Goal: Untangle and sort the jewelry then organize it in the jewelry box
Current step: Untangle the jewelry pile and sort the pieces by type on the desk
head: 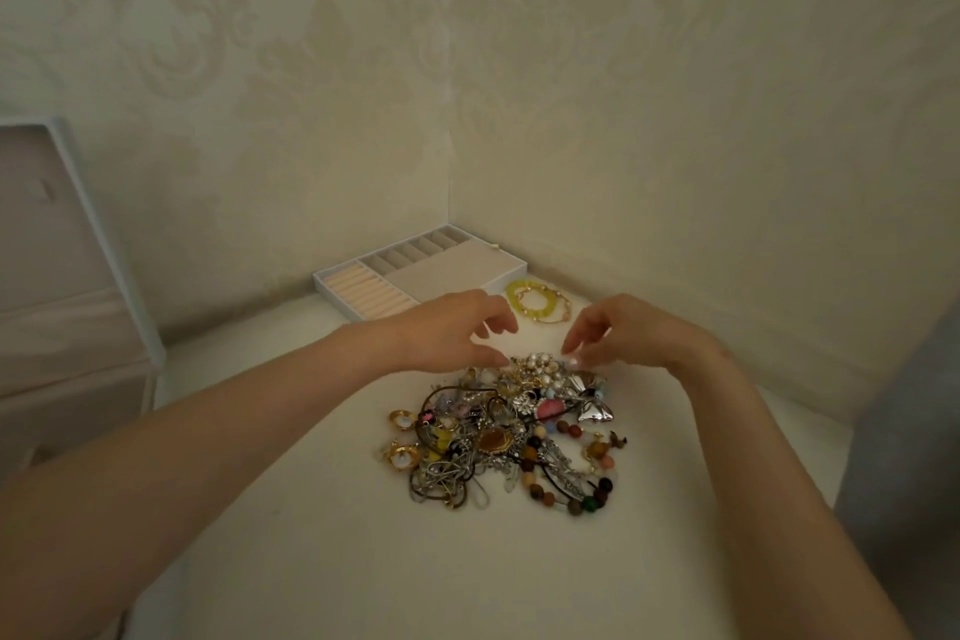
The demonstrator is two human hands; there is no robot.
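Observation:
A tangled heap of jewelry (511, 437) lies on the white tabletop: chains, gold earrings, a silver butterfly piece, a string of brown and green beads. My left hand (457, 333) hovers at the heap's far left edge, fingers spread, thumb tip touching the pile. At the far right edge my right hand (618, 333) has thumb and fingertips down on a pearl cluster (543, 365); whether it grips is unclear. The white jewelry box (506, 270) sits open in the corner, with ring rolls at left and small compartments behind. Two bracelets (537, 301), yellow-green and gold, lie beside it.
Patterned walls meet in a corner right behind the box. A white drawer unit (67, 276) stands at the left, below the table edge. A grey surface (904, 457) borders the table on the right.

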